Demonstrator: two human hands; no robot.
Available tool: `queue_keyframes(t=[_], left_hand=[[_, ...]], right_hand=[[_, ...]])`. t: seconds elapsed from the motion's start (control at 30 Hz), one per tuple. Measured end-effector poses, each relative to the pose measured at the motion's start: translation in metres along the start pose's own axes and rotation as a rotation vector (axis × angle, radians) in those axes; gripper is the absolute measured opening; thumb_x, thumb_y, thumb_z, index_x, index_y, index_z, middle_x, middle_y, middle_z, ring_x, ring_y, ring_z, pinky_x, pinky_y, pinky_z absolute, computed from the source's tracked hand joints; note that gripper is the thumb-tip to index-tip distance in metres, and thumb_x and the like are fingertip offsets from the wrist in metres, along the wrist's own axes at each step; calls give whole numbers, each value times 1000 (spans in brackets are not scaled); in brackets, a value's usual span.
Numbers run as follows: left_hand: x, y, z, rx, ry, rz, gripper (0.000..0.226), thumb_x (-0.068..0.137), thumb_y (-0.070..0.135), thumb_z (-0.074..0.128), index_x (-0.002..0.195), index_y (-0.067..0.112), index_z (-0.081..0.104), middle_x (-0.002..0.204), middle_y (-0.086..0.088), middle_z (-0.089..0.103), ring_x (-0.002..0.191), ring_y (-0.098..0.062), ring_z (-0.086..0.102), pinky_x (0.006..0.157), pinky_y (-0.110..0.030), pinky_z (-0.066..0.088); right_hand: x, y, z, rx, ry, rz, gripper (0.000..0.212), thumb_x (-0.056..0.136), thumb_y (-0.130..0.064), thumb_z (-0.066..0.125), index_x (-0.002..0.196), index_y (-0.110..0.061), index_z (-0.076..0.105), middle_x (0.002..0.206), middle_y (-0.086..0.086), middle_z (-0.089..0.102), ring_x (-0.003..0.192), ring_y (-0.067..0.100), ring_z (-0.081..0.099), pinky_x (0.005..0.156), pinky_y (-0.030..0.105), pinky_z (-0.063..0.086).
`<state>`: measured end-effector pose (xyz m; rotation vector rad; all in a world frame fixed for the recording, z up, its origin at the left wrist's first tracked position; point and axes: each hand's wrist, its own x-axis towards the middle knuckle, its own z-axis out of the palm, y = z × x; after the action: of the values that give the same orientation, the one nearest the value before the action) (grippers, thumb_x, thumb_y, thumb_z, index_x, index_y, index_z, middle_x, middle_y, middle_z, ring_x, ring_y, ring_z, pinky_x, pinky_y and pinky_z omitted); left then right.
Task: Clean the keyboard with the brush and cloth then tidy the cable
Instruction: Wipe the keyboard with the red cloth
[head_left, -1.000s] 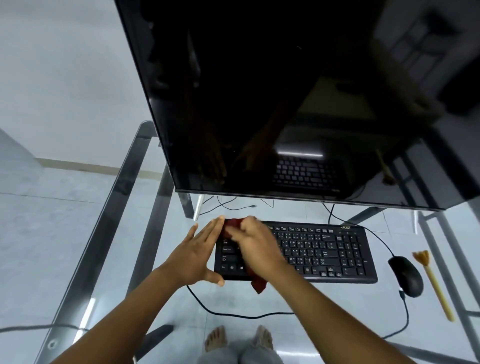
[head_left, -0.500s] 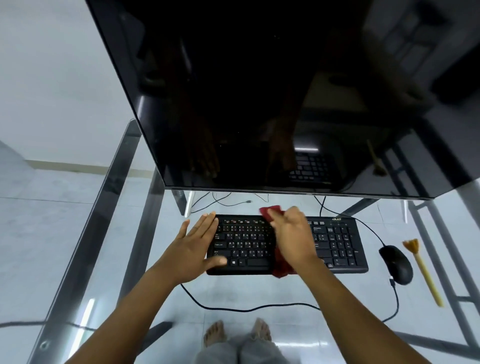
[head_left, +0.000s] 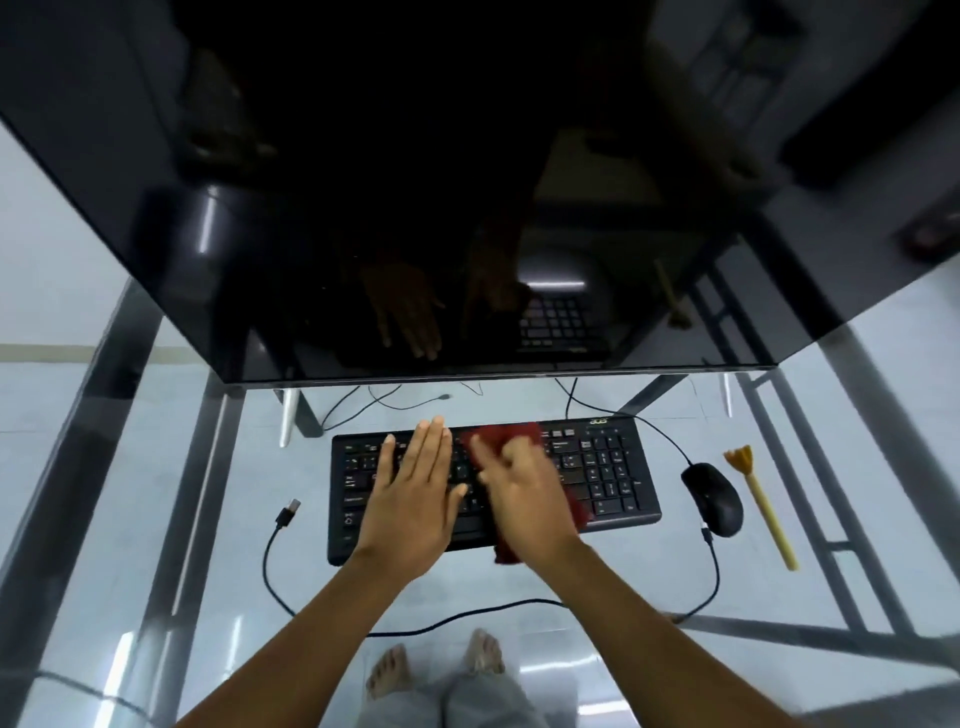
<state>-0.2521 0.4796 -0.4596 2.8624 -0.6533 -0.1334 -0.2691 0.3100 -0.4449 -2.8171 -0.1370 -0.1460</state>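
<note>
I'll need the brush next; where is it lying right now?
In the head view the brush lies on the glass desk at the far right, just right of the black mouse, bristles pointing toward the monitor.

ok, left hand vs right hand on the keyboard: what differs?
The left hand lies flat and empty, fingers straight, over the left-centre keys; the right hand is curled, gripping the red cloth against the middle keys. Both hands rest on the keyboard, side by side.
</note>
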Motion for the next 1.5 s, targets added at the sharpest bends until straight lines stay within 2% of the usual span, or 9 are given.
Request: queue_keyframes(t=[0.13,0.3,0.4,0.5,0.73,0.97,1.07,1.2,1.5], left_hand=[[0,-4,3,27,28,14,65,100,46,22,151,6,22,160,-8,17,149,-20,10,118,-50,10],[-1,-2,4,42,15,3,66,99,46,21,151,6,23,160,-7,19,149,-19,10,119,-50,11],[-1,-4,4,46,23,13,66,99,47,20,151,6,25,159,-7,21,149,-19,12,119,-49,10],[0,0,1,60,27,-2,66,99,47,16,150,7,26,158,-8,24,148,-19,13,119,-50,8],[30,67,3,-35,73,-16,66,99,47,16,151,7,19,160,-8,19,149,-20,4,118,-48,-2],[29,84,22,9,62,-15,65,100,47,16,152,8,20,160,-8,15,149,-20,6,117,-49,5],[30,83,22,12,55,-11,65,100,48,16,152,8,20,160,-7,14,149,-20,6,117,-49,6],[30,81,22,25,50,-5,66,100,51,11,152,11,17,160,-3,11,149,-19,3,117,-48,6],[23,75,24,37,27,45,65,100,50,18,152,11,19,161,-2,14,149,-17,5,117,-48,8]], right_hand=[[6,32,-21,-19,48,104,5,95,-48,54,94,-48,59,100,1,60,95,24,57,86,46,50],[1,24,-21,212,12,158,44,99,-23,46,109,-66,50,105,-3,51,94,19,51,83,37,48],[-9,34,-18,105,-97,-79,19,99,-42,47,110,-41,63,87,-5,44,77,16,48,70,28,44],[-2,81,-30,12,86,211,40,86,-65,59,85,-25,60,88,-4,61,81,16,61,78,42,52],[-13,63,-42,63,-116,-45,21,93,-57,52,87,-37,54,83,-10,58,72,11,54,68,36,47],[-1,109,-32,-40,-3,217,55,96,-68,14,109,-35,55,102,-2,62,98,22,62,85,36,47],[-22,85,-36,14,-64,-57,36,97,-55,32,111,-35,58,97,2,59,88,22,63,73,42,55],[-1,140,-57,-102,18,269,37,88,-68,47,91,-33,56,97,-4,66,95,21,64,86,40,51],[0,128,-51,-32,-55,88,49,95,-65,38,131,-36,54,102,-15,47,94,4,56,81,21,47]])
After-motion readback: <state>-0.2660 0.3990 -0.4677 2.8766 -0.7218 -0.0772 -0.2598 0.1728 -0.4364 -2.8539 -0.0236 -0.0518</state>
